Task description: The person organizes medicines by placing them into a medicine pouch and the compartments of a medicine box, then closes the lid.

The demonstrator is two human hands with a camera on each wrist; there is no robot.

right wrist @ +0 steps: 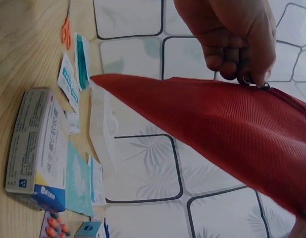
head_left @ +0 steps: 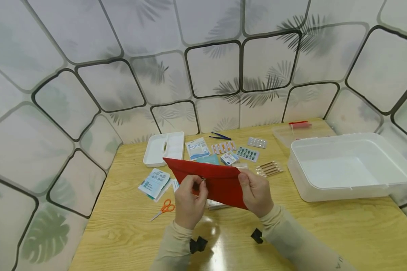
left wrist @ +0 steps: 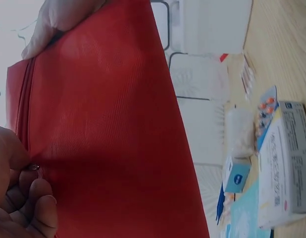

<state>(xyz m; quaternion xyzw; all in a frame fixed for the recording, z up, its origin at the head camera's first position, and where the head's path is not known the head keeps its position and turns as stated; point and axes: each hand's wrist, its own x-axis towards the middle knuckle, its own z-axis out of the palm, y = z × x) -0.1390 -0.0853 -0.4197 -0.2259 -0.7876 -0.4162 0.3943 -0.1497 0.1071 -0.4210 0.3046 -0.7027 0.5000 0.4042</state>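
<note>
A red zip pouch (head_left: 220, 184) is held up above the table, tilted, between both hands. My left hand (head_left: 190, 201) pinches the small metal zipper pull (left wrist: 34, 167) between thumb and finger, partway along the pouch's zipped edge. At the other end, my right hand (head_left: 257, 194) grips the pouch's corner, thumb on the near face. Below the pouch lies a white medicine box (right wrist: 36, 148), largely covered in the head view. What the pouch holds inside is hidden.
Orange-handled scissors (head_left: 167, 206) and folded leaflets (head_left: 154, 183) lie at left. Behind the pouch are a white tray (head_left: 149, 150), a surgical packet (head_left: 197, 148), blue tweezers (head_left: 220, 136), blister packs (head_left: 247, 154) and cotton swabs (head_left: 269, 169). A large translucent bin (head_left: 342, 192) stands at right.
</note>
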